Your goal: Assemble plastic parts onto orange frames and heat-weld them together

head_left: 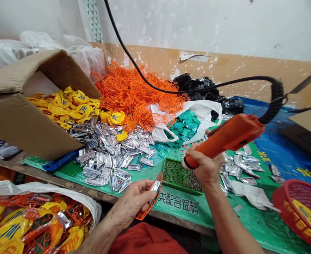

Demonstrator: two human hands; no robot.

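Gripping corded orange tool [225, 141] in right hand [204, 165], left hand [134, 201] pinching mesh piece [148, 199]; joined pieces [36, 225] bagged, loose silver strips [105, 158] heaped on counter [52, 180].

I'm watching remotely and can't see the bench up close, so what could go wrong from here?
The tip of the orange handheld tool in the right hand is close to the green tray, so a slip could scatter its small dark pieces. The black cord loops above the orange lattice pile and might snag it. The left hand grips a thin orange lattice piece that could bend or slip.
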